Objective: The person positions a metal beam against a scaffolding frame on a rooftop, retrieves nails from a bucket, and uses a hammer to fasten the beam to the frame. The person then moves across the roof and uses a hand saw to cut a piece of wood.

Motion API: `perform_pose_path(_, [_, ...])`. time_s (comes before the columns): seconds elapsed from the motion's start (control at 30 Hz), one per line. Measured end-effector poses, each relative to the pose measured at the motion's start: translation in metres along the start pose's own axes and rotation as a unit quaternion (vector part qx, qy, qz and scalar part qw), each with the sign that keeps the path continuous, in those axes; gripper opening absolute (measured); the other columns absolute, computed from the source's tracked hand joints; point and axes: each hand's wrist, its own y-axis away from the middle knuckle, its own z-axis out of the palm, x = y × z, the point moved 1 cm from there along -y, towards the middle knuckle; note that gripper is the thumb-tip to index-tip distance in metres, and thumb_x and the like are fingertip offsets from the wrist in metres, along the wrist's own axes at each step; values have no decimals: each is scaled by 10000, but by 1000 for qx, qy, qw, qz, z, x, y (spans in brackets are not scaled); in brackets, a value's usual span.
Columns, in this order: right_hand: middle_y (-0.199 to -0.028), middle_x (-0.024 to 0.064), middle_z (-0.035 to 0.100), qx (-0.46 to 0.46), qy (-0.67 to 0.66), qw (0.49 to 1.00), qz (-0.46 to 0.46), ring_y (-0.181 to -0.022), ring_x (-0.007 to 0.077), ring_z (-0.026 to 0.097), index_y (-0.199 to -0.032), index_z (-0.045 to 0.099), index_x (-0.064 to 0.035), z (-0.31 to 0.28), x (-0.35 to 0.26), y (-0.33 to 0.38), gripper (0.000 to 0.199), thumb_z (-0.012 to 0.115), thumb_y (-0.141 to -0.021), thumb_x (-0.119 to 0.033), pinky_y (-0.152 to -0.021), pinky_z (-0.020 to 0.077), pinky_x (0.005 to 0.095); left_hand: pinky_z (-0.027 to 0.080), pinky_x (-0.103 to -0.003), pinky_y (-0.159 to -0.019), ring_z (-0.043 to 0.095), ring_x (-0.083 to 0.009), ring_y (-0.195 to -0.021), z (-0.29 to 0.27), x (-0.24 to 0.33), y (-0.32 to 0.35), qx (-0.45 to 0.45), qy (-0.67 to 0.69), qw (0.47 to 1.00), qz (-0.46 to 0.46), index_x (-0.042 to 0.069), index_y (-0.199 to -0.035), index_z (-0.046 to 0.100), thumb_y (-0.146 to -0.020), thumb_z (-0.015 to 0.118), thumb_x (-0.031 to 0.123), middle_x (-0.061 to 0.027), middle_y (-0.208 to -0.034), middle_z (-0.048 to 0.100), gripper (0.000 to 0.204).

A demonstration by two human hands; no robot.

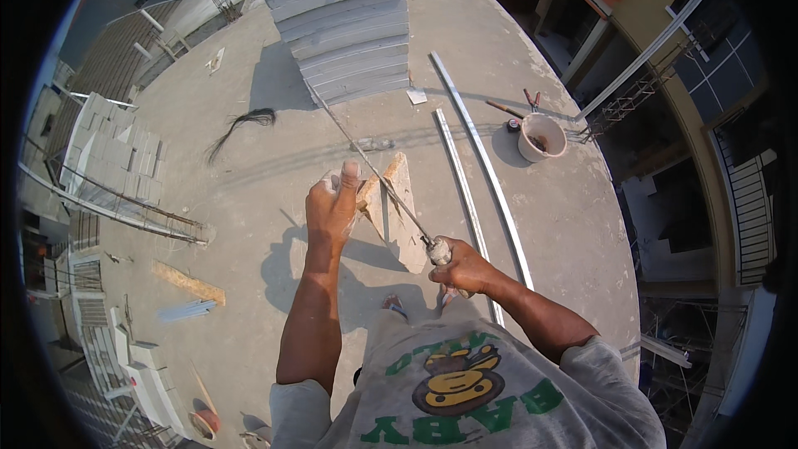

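My left hand (332, 209) is closed with its thumb up, beside a pale, rough-edged board (402, 220). A brown wooden part at the board's near side meets my fingers, so I seem to grip the board there. My right hand (464, 267) is wrapped round the pale, stained handle of a long, thin metal tool (410, 212). From the handle, the tool slants away up and left, crossing in front of the board. Seen nearly edge-on, it does not show whether it is a rod or a flat blade.
Ahead rises a tall stack of grey-white slabs (345, 25). Two long metal profiles (478, 162) lie to my right, near a white bucket (542, 138) with tools beside it. A plastic bottle (372, 145) lies ahead. More slabs (112, 145) and a plank (189, 281) are leftward. The roof edge (611, 179) drops off at right.
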Motion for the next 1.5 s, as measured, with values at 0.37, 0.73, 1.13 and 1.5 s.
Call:
perform_pose_path(0.37, [-629, 16, 552, -37, 55, 995, 72, -478, 117, 550, -856, 535, -44, -10, 4, 24, 220, 734, -762, -37, -464, 439, 277, 495, -429, -547, 650, -263, -548, -21, 44, -20, -34, -263, 963, -54, 43, -556, 647, -836, 505, 728, -106, -517, 612, 753])
perform_pose_path(0.73, [-631, 62, 533, 66, 269, 952, -127, -543, 185, 574, -862, 490, -22, -47, -14, -18, 168, 608, -746, 3, -529, 472, 335, 475, -475, -608, 611, -351, -557, -7, 16, -45, 36, -92, 995, 33, -59, -629, 598, -818, 556, 368, -215, -559, 577, 469])
perform_pose_path(1.13, [-686, 93, 590, 21, 166, 985, 47, -503, 162, 578, -1049, 579, 21, -12, -51, -25, 295, 656, -790, -96, -486, 483, 324, 516, -349, -693, 679, -227, -723, -29, -12, -22, 23, 72, 994, 74, -22, -952, 632, -850, 671, 585, -153, -802, 703, 617])
perform_pose_path(1.5, [-664, 70, 571, -17, 47, 998, 31, -463, 153, 530, -982, 586, 38, 25, -30, -10, 257, 658, -757, -64, -433, 434, 321, 520, -422, -651, 667, -380, -724, -27, -18, 38, 31, -195, 956, 215, 4, -865, 646, -864, 747, 302, -173, -785, 672, 316])
